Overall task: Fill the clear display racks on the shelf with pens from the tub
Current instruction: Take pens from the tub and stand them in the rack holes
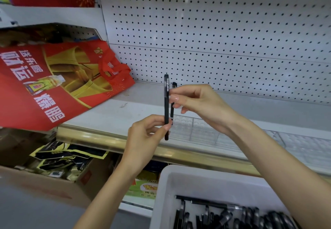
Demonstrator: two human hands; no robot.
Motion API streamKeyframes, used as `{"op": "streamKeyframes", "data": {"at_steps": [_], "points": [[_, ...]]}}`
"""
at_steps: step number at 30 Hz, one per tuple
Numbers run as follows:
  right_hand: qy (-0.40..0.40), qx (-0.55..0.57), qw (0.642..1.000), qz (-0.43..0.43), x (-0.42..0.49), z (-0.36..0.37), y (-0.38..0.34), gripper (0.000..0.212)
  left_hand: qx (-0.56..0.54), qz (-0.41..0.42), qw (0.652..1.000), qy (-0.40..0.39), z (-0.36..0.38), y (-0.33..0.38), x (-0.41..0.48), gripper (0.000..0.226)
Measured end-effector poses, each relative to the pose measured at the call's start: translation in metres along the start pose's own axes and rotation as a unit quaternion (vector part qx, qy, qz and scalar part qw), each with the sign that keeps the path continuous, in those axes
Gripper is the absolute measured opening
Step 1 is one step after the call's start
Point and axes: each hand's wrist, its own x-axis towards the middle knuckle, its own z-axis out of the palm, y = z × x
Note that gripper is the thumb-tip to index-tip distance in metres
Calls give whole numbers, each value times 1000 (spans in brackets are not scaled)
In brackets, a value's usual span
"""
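My left hand (148, 132) pinches the lower part of a black pen (166, 101) and holds it upright above the shelf's front edge. Just behind it, my right hand (195, 101) pinches a second black pen (172, 110), also upright, its lower end at the left end of the clear display racks (200, 130). The racks lie along the shelf front and stretch to the right under my right forearm. A white tub (166, 189) at the bottom right holds several black pens (232, 216).
A red and gold printed bag (59, 80) leans on the left of the white shelf (114, 110). White pegboard (215, 31) backs the shelf. A gold shelf edge strip (100, 137) runs along the front. Below left, a cardboard box (44, 184) holds dark packets.
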Motion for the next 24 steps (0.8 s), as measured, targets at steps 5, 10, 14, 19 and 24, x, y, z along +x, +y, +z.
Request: {"op": "streamKeyframes", "data": {"at_steps": [5,10,14,19,24], "points": [[10,-5,1000,-7,-4,-6,-1,7,-9,4,1000,-30,4,7,-4,11],[23,11,999,-29,-6,-12,-4,3,23,16,999,-29,8,7,-3,12],[114,-25,991,-61,4,-26,-2,6,237,97,967,-22,6,-7,-3,26],[192,-85,975,-67,18,-37,17,18,420,191,886,-54,9,-26,-3,46],[190,-112,974,-48,28,-36,38,18,491,200,842,-97,11,-40,1,56]]}}
